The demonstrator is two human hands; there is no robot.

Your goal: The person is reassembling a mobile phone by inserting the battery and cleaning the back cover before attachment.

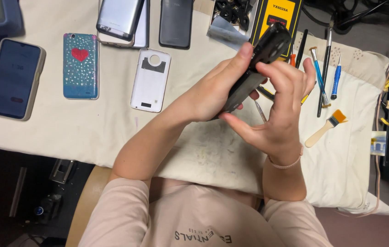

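My left hand (213, 93) grips a black phone (259, 59) from the left side, holding it tilted above the cloth-covered table. My right hand (279, 110) wraps the phone from the right, its fingertips resting on the back near the camera end. A thin metal tool (260, 111) shows between my two hands, below the phone; which hand holds it I cannot tell.
On the cream cloth (112, 123) lie a white back cover (150, 80), a blue heart-patterned case (80, 66), a dark phone in a grey case (14, 78) and two more phones (126, 20) at the far edge. Brushes and screwdrivers (327, 68) lie right, by a yellow-and-black box (279, 13).
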